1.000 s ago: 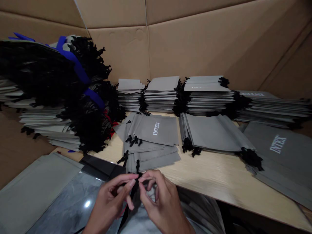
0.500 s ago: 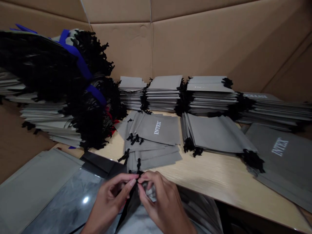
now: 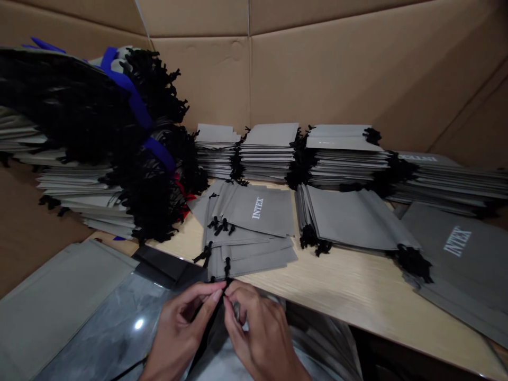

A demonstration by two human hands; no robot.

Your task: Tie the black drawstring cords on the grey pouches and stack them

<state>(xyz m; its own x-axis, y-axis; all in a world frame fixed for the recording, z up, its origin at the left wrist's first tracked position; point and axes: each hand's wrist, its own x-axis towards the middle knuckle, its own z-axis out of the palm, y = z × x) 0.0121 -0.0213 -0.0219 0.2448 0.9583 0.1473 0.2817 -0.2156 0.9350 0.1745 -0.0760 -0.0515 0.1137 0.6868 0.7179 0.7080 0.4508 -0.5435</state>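
Left hand (image 3: 180,323) and right hand (image 3: 260,328) close together at the near edge of the wooden table (image 3: 349,288); thumbs and forefingers pinching what looks like a black cord (image 3: 225,289), too small and dark to be sure; just beyond, a loose fanned pile of grey bags (image 3: 273,209), top one printed INTEX, knotted cords toward the left; folded bag bundle (image 3: 353,217) right of that; big INTEX bag (image 3: 460,270) far right; row of bag stacks (image 3: 268,153) behind, near the cardboard wall (image 3: 317,79); tall heap (image 3: 71,106) at left, black cord ends bunched, blue strap (image 3: 137,108) across; grey sheets (image 3: 59,301) lower left, partly over a shiny marbled surface (image 3: 115,312).
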